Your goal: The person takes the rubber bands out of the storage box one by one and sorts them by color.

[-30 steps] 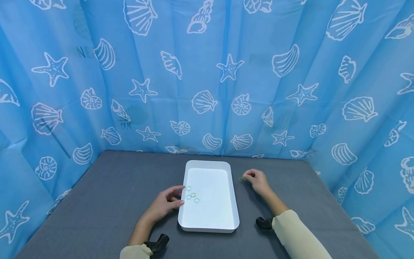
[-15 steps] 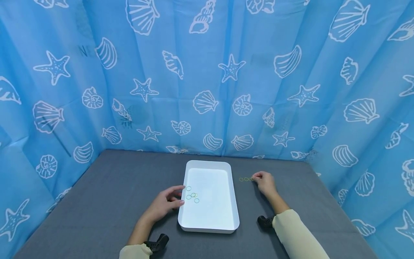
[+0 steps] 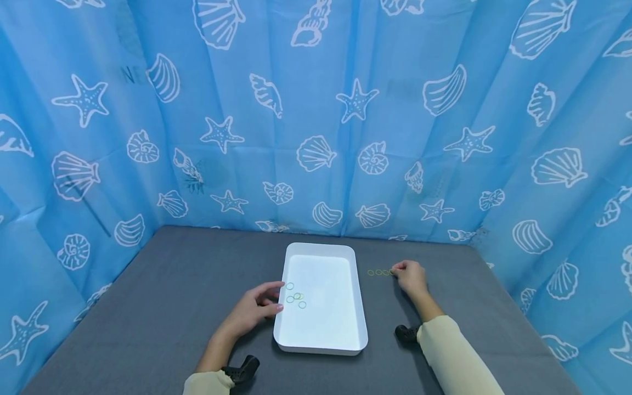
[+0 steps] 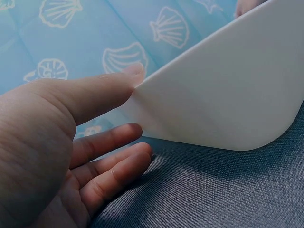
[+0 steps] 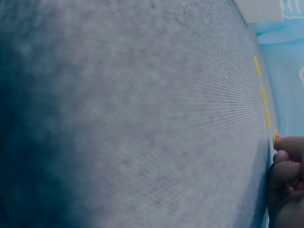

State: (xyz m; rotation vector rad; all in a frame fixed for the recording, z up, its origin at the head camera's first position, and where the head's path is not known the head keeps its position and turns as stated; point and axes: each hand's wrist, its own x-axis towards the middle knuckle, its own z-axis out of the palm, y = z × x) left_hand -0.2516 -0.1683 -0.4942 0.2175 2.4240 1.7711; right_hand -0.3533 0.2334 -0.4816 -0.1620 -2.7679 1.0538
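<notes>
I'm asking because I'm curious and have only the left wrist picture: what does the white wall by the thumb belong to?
Observer: It's one side of a white tray; the head view shows it whole, a rectangle with rounded corners.
Visitor: Is there anything inside?
Observer: Yes, several thin, mostly greenish rings lie on its floor, towards the side where the left grip is.
Visitor: And what is the right one at?
Observer: The right wrist view shows the fingertips of the right grip at the last of four yellow rings, which make a row on the grey table.
</notes>
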